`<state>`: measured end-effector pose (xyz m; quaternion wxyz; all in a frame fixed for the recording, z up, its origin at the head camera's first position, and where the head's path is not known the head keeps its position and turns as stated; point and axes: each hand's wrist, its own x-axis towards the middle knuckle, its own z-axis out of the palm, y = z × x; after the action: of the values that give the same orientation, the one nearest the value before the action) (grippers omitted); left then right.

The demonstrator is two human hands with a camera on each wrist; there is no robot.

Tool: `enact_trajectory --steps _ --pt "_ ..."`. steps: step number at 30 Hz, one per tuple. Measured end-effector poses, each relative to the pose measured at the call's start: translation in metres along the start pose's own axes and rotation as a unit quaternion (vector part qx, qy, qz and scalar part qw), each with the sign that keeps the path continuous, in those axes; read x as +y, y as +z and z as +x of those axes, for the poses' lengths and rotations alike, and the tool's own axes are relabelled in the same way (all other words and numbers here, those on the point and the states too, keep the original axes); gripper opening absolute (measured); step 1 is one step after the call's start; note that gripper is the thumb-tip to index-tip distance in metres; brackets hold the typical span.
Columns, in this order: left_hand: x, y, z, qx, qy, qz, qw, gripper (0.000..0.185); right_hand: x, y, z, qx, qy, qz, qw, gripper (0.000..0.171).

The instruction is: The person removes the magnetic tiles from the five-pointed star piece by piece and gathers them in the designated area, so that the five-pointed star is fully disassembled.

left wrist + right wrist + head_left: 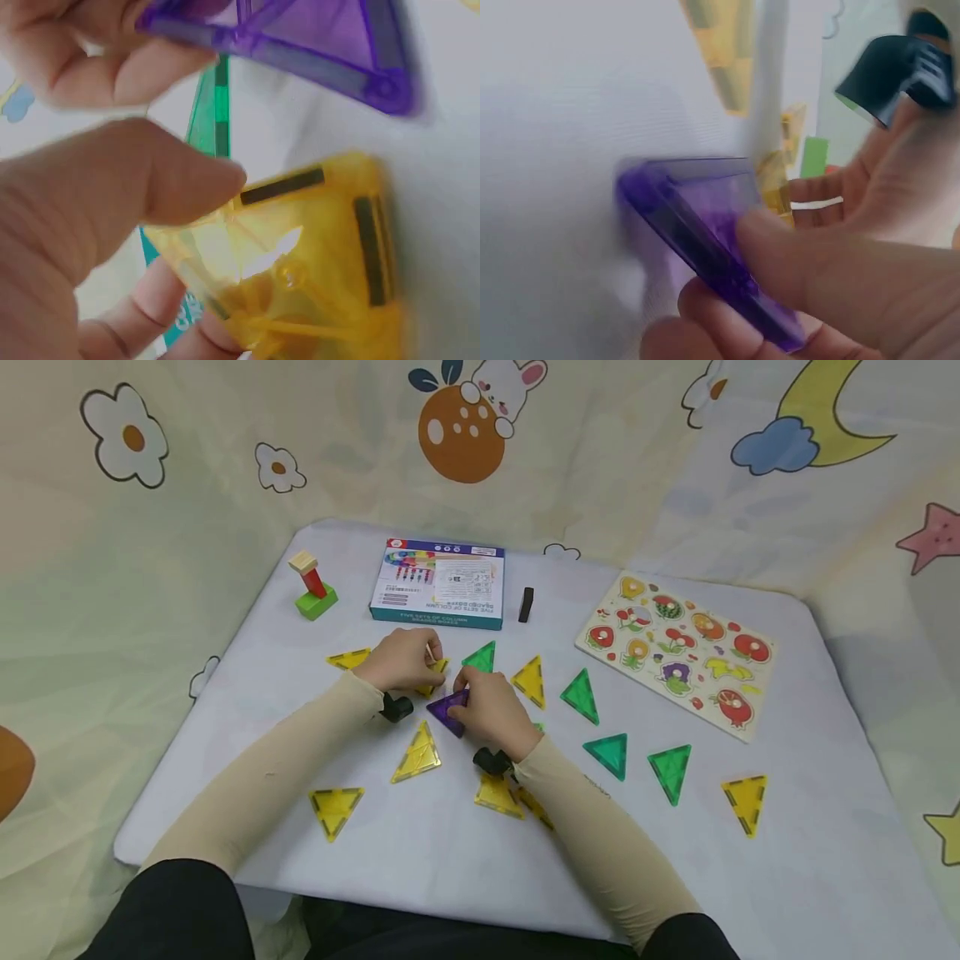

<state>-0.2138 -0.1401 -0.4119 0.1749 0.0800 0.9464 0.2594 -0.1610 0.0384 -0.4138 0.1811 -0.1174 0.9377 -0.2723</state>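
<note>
My left hand (401, 660) grips a see-through yellow magnetic tile (330, 247) between thumb and fingers, its dark magnet strips showing along the edges. To the right of it, my right hand (495, 710) pinches a purple triangular magnetic tile (697, 232), thumb on one face and fingers behind. The purple tile is tilted close over the white table, with the two hands side by side and the tiles apart. A green triangle tile (481, 657) lies just beyond my right hand. Nearer my body lies a long yellow triangle tile (418, 755).
Several yellow and green triangle tiles, such as a green one (581, 697) and a yellow one (336, 811), lie scattered about. At the back stand stacked blocks (313, 589), a boxed toy set (438, 583) and a black block (527, 605). A fruit puzzle board (645, 670) lies right.
</note>
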Motion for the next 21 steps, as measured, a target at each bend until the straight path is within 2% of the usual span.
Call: enact_trajectory --steps 5,10,14,17,21 --pt "-0.009 -0.003 0.004 0.013 0.014 -0.035 0.9992 0.03 0.004 -0.007 -0.005 -0.021 0.002 0.016 1.0 0.02" --pt "-0.007 0.0 0.014 0.029 0.056 -0.024 0.9977 0.028 0.007 -0.004 -0.005 -0.045 0.007 -0.003 0.999 0.021" --pt "-0.007 0.005 0.021 0.026 0.072 0.016 0.9969 0.024 0.008 0.005 -0.004 -0.012 -0.002 -0.05 0.999 0.024" --pt "-0.008 0.008 0.023 0.025 0.072 0.039 0.9964 0.022 0.01 0.009 -0.003 0.013 -0.003 -0.08 0.997 0.026" --pt "-0.012 0.01 0.016 0.04 0.074 0.045 0.9954 0.023 0.015 0.009 -0.006 0.025 0.008 -0.074 0.997 0.024"
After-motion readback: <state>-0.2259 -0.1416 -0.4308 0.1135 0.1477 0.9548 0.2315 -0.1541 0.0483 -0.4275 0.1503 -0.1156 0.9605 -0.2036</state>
